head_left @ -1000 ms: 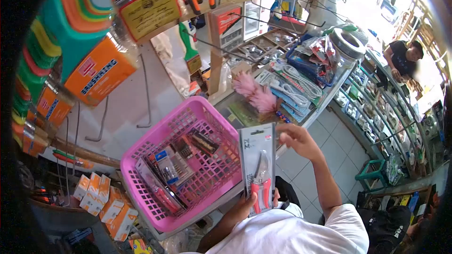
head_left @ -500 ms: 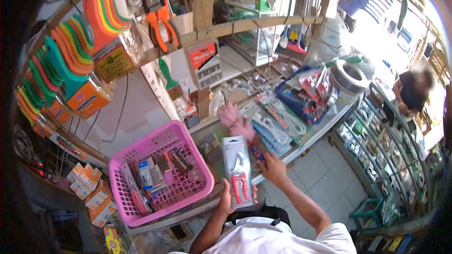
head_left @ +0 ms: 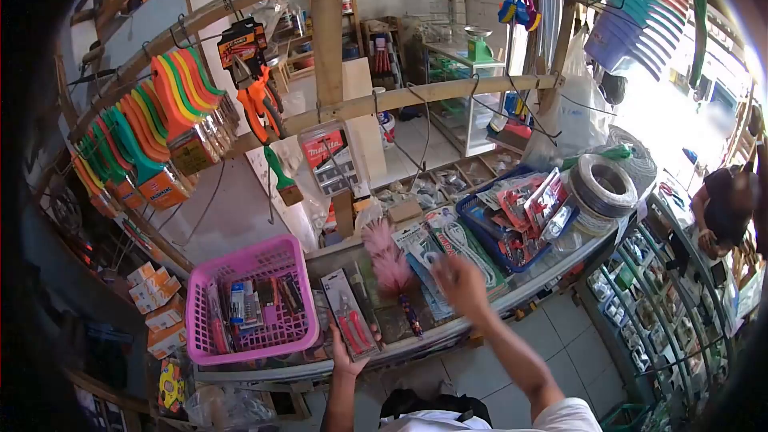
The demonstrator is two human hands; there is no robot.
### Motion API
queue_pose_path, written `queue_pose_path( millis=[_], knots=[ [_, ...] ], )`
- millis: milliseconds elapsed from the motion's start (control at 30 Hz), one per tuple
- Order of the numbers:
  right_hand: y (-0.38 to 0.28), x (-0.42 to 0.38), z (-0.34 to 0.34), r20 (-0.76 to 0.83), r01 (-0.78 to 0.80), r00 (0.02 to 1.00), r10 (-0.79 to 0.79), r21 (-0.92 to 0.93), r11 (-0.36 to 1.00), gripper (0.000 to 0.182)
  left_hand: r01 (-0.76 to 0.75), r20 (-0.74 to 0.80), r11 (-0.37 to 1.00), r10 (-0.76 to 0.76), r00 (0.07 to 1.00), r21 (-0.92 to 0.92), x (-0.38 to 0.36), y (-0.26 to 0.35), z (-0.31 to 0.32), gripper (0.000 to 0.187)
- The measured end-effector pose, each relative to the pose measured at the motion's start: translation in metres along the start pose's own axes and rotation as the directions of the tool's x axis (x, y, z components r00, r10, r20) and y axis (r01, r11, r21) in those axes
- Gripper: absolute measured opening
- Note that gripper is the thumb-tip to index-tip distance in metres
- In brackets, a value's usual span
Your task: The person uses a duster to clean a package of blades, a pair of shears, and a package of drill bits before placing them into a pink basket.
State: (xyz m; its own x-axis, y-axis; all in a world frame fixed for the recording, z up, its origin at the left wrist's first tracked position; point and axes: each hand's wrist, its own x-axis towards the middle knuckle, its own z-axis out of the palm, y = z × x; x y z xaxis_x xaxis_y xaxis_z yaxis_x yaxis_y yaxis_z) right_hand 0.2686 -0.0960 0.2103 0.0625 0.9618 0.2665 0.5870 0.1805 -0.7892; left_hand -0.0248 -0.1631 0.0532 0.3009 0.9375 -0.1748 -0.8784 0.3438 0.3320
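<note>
My left hand [head_left: 346, 352] holds a long clear package [head_left: 350, 314] with red-handled pliers or shears in it, just right of the pink basket [head_left: 200, 316]. My right hand [head_left: 462, 284] is raised over the packets on the counter, blurred by motion, so its fingers are unclear. Between the two hands lies a pink feather duster [head_left: 388, 260] with a dark patterned handle. Packaged white cables [head_left: 460, 242] and blue-white packets [head_left: 428, 276] lie beside my right hand. Small packaged tools [head_left: 246, 304] are inside the pink basket.
A blue basket [head_left: 520, 266] of packaged goods and wire coils [head_left: 602, 186] stand at the right. Paint brushes [head_left: 144, 136] and orange-handled pliers [head_left: 260, 104] hang from a wooden rail. A person [head_left: 724, 208] is at the far right, beside racks. Orange boxes [head_left: 164, 312] sit at the left.
The view has tilted up and shifted. My right hand has left the duster's handle and lifted; the duster lies on the counter. The package in my left hand is now beside the pink basket.
</note>
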Motion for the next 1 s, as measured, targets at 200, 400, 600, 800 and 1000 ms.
queue_pose_path(
  millis=[200,400,600,800,1000],
  knots=[
    [-0.049,0.177,-0.068,-0.319,0.285,0.912,-0.259,0.034,0.958,0.038,0.033,0.033,0.999,-0.033,0.999,0.01,0.0,-0.003,0.003,0.07],
    [-0.067,0.287,-0.055,-0.263,0.027,0.965,-0.008,0.069,0.997,0.052,0.047,0.022,0.998,-0.048,0.999,0.041,0.004,-0.002,0.004,0.071],
    [-0.058,0.321,-0.031,-0.097,0.033,0.995,0.008,0.414,0.909,0.039,0.072,0.004,0.997,-0.071,0.997,-0.034,0.004,0.0,-0.001,0.071],
    [-0.057,0.321,-0.038,-0.155,0.142,0.984,-0.091,0.362,0.921,0.029,0.061,0.007,0.998,-0.061,0.998,-0.007,0.006,0.001,0.004,0.072],
    [-0.049,0.329,-0.048,-0.09,0.137,0.99,-0.108,0.442,0.886,0.025,0.096,-0.003,0.995,-0.096,0.995,-0.025,0.011,0.004,-0.009,0.074]
  ],
)
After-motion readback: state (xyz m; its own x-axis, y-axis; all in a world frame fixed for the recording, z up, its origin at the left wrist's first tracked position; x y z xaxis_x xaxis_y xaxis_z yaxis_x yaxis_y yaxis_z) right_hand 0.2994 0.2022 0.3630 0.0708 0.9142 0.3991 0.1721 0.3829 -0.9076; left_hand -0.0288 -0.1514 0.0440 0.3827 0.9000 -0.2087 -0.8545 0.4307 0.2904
